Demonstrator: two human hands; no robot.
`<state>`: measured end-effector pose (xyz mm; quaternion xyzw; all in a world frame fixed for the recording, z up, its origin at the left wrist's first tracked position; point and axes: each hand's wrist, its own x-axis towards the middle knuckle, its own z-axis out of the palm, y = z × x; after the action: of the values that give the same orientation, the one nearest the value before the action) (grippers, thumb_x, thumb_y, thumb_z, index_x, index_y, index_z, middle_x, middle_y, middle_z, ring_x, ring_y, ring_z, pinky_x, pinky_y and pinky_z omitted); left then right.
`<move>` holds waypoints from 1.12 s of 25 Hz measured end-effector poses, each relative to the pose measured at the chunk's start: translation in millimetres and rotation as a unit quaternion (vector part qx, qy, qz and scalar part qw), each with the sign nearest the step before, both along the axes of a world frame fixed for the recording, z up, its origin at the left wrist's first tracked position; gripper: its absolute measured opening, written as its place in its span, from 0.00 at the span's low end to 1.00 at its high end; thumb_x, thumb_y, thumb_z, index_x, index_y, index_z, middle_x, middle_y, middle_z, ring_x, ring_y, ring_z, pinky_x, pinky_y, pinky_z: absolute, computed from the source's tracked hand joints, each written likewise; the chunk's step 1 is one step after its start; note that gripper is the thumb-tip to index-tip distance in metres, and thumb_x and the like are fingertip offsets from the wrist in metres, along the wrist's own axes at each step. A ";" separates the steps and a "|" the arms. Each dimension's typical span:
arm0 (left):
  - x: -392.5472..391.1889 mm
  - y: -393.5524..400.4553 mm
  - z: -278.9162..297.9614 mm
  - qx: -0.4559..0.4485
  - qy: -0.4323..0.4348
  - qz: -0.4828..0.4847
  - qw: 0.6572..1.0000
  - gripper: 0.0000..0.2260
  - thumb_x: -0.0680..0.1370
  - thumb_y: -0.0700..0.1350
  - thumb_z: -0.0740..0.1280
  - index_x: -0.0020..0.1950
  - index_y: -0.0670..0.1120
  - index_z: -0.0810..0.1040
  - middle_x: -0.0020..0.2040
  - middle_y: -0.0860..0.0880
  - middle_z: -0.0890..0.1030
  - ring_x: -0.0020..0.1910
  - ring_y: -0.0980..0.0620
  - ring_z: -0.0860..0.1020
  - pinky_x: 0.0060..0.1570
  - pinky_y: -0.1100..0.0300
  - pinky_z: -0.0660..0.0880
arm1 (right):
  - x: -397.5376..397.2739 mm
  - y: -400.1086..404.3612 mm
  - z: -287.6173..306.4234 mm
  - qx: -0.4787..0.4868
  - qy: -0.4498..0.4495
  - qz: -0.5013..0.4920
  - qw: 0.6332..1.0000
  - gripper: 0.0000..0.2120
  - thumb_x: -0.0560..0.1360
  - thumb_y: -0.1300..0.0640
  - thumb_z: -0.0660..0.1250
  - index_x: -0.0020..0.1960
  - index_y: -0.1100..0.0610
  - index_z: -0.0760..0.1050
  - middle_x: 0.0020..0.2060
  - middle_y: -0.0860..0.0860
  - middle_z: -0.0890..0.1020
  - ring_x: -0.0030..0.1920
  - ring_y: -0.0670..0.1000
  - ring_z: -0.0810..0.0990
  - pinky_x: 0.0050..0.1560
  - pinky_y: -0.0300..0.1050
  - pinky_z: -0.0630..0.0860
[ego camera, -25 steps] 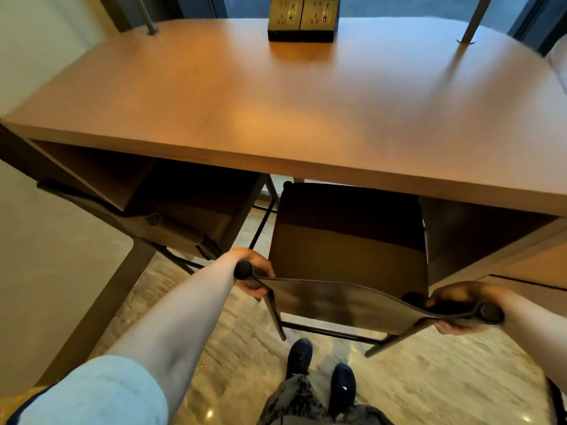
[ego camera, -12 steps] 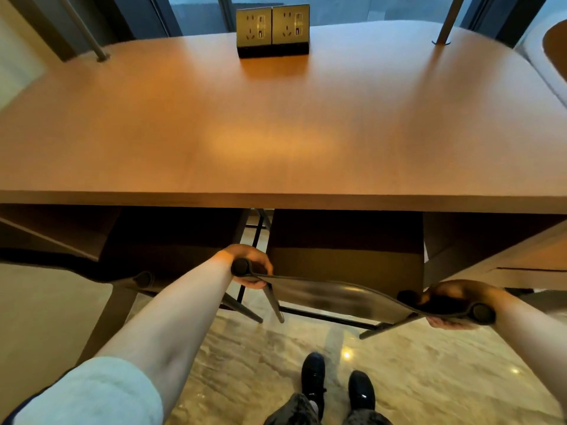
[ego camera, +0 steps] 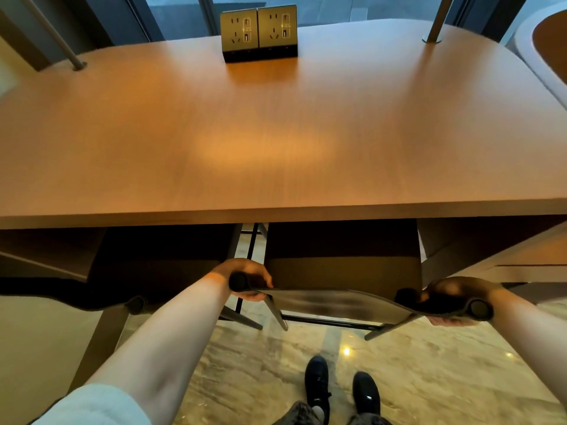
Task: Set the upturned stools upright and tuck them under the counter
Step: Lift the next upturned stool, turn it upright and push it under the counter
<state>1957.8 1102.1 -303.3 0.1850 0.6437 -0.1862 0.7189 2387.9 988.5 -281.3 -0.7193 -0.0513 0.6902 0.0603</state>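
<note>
A dark brown stool (ego camera: 342, 271) stands upright on thin metal legs, its seat partly under the wooden counter (ego camera: 276, 133). Its low curved backrest (ego camera: 337, 303) faces me. My left hand (ego camera: 245, 282) is closed around the backrest's rolled left end. My right hand (ego camera: 451, 302) grips the rolled right end. A second stool (ego camera: 132, 271) of the same kind sits to the left, further under the counter, with its backrest end (ego camera: 135, 305) showing.
A double socket block (ego camera: 259, 33) stands at the counter's far edge. Two metal posts (ego camera: 435, 19) rise from the top. A counter leg (ego camera: 101, 338) slants down on the left. My shoes (ego camera: 337, 388) stand on the marble floor.
The view has tilted up and squared to the counter. The stool has slid a little further under the counter edge. Both hands keep their grip on the backrest.
</note>
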 end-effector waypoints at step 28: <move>2.9 -19.3 -3.1 0.046 0.004 -0.001 0.999 0.05 0.77 0.36 0.68 0.52 0.37 0.76 0.41 0.38 0.79 0.34 0.45 0.82 0.34 0.57 0.83 | -13.0 -7.0 21.2 -0.069 0.028 0.043 0.996 0.10 0.79 0.64 0.63 0.59 0.67 0.71 0.45 0.63 0.75 0.41 0.59 0.75 0.43 0.51 0.79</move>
<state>1960.6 1082.7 -306.4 0.2176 0.6542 -0.1584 0.7068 2374.9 981.5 -260.1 -0.6992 -0.0325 0.7140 -0.0174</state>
